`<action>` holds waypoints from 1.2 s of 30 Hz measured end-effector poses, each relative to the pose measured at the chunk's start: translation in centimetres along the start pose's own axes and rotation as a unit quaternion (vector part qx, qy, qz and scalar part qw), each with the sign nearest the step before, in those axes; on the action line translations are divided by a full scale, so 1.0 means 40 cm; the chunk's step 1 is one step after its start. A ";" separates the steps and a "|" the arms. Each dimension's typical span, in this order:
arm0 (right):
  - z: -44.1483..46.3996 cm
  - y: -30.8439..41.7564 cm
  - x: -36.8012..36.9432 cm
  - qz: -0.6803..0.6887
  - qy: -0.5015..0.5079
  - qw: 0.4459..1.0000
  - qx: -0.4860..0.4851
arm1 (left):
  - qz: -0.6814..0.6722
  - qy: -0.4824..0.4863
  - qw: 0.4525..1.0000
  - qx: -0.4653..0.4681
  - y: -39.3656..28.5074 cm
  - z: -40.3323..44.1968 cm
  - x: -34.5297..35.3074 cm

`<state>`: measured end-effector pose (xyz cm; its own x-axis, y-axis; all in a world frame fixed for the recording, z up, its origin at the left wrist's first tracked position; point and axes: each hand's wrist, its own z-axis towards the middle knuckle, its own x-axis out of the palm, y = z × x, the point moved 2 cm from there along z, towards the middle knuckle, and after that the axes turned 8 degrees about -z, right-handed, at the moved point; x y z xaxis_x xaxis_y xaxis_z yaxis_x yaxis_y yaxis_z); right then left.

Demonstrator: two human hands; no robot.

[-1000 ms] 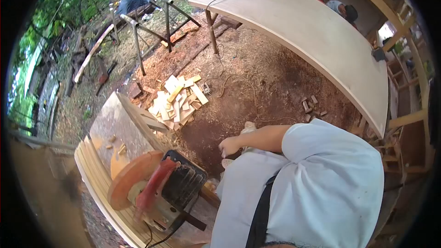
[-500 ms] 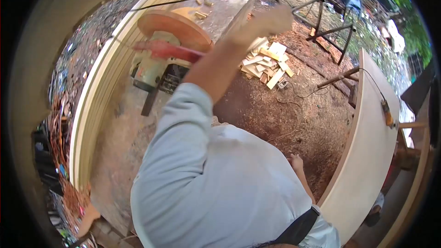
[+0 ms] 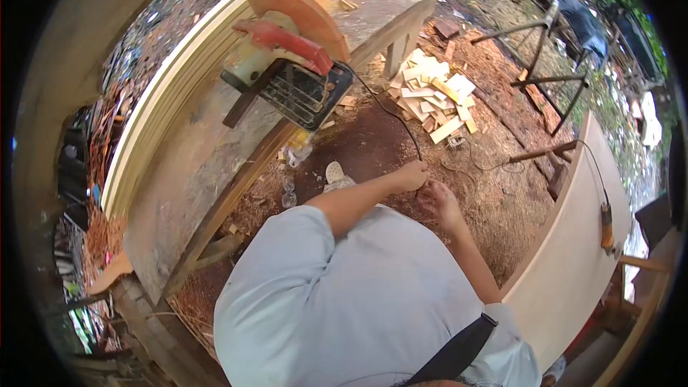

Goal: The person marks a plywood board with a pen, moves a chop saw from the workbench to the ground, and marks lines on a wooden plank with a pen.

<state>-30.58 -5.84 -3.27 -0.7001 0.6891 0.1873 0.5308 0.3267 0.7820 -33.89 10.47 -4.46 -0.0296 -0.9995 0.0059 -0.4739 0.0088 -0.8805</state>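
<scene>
A black power cord [image 3: 387,110] runs from the saw down to my left hand [image 3: 410,175], whose fingers are closed around it. Just below, my right hand [image 3: 441,202] has its fingers bent in against the left one. What lies between those right fingers is too small to make out. On the workbench [image 3: 193,165] to the left sits a power saw [image 3: 304,89] with a red handle, a black slotted base and a large orange-brown disc. Neither hand touches the saw.
Long pale boards [image 3: 165,100] lie stacked along the bench's far side. A heap of wood offcuts [image 3: 433,93] is on the sawdust-covered ground. At the right, a pale panel [image 3: 566,265] carries a yellow-and-black corded tool [image 3: 607,226]. Metal stands [image 3: 548,50] are at the back right.
My left hand has come down from its raised position over the offcuts to in front of my body. My right hand has moved up to meet it. The view has shifted somewhat.
</scene>
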 end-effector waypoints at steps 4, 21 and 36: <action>-0.042 0.082 0.121 -0.262 0.097 0.951 -0.128 | -0.506 -0.044 0.856 0.096 -0.130 -0.189 -0.037; 0.214 0.071 -0.227 -0.526 -0.105 0.834 -0.126 | -0.285 0.139 0.911 0.263 -0.221 -0.657 -0.338; 0.295 0.523 -0.062 -0.143 -0.329 0.918 -0.168 | -0.111 0.220 0.954 0.169 -0.322 -0.424 -0.497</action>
<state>-12.12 6.93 5.61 -0.2889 0.8837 -0.3683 0.1153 0.4140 0.9030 -42.12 30.71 14.81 -0.3632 -0.8660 0.3436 -0.2022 -0.2867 -0.9364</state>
